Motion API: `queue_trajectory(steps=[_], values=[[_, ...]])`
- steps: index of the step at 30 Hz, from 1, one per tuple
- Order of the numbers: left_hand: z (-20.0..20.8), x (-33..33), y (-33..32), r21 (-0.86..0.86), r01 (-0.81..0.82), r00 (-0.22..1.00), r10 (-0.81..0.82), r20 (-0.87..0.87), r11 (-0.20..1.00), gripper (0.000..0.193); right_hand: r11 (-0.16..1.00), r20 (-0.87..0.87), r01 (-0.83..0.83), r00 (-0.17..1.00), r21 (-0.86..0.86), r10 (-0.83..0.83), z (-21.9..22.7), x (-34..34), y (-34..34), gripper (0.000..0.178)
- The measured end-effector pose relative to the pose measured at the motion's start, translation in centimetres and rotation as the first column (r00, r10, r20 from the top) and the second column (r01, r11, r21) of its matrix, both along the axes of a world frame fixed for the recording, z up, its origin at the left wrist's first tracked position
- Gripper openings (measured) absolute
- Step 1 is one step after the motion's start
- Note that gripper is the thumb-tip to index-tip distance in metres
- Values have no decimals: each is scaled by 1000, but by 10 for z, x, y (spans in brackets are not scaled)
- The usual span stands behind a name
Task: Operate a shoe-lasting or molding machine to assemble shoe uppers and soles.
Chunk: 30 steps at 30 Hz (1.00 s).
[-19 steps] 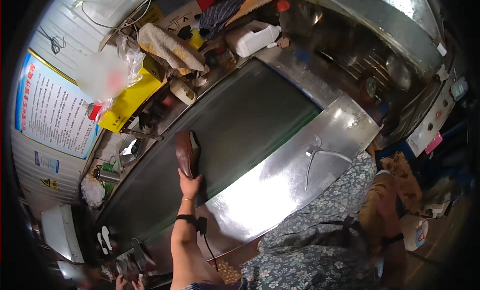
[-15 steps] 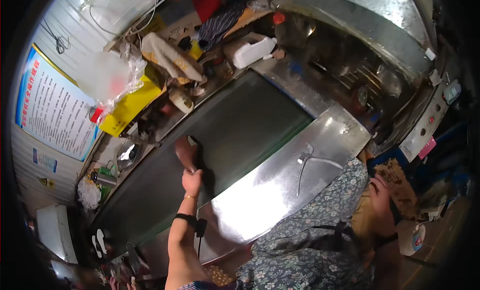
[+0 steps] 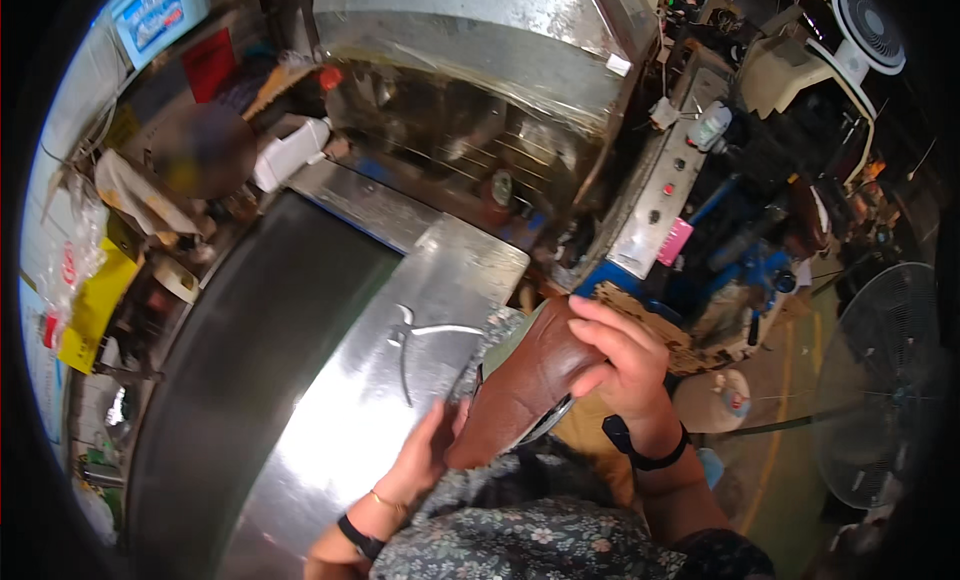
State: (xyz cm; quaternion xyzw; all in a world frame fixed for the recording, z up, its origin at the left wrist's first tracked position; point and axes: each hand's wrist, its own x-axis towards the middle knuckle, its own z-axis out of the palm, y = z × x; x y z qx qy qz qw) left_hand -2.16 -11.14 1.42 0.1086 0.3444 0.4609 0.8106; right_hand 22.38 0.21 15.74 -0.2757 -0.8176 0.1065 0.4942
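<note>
A brown leather shoe upper [image 3: 535,380] is held in front of my body, tilted, with a pale green part showing along its upper left side. My left hand [image 3: 430,448] grips its lower left end, the fingers partly hidden behind the leather. At the opposite, upper right end, my right hand [image 3: 622,355] has its thumb and fingers around the brown leather. Metal pincers [image 3: 400,333] with spread, curved handles lie on the shiny metal tabletop [image 3: 290,460], just left of the shoe upper.
A dark conveyor belt [image 3: 260,310] runs along the table's left side. Beyond it are a white jug [image 3: 290,154] and a yellow box [image 3: 100,300]. A machine panel with buttons [image 3: 655,190] stands ahead right, and a large floor fan [image 3: 880,380] at right.
The brown shoe upper has come off the belt, carried toward me by my left hand. My right hand now holds it too. The view has turned to the right.
</note>
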Motion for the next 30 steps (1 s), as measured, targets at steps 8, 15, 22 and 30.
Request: queue_trajectory(steps=[8, 15, 22, 30], values=[[30, 105, 113, 204, 377, 896, -299, -329, 904, 50, 976, 195, 42, 981, -213, 1, -71, 19, -16, 38], [0, 80, 100, 655, 549, 501, 422, -755, 519, 82, 588, -125, -95, 992, -803, -9, -135, 26, -12, 43], [-6, 72, 96, 597, 553, 457, 387, -801, 581, 90, 462, 3, -100, 976, -881, 216, -111, 18, 19, 38], [-10, 68, 103, 574, 524, 530, 286, -798, 630, 81, 666, -10, 6, 1000, -746, -19, -143, 0, 6, 30]])
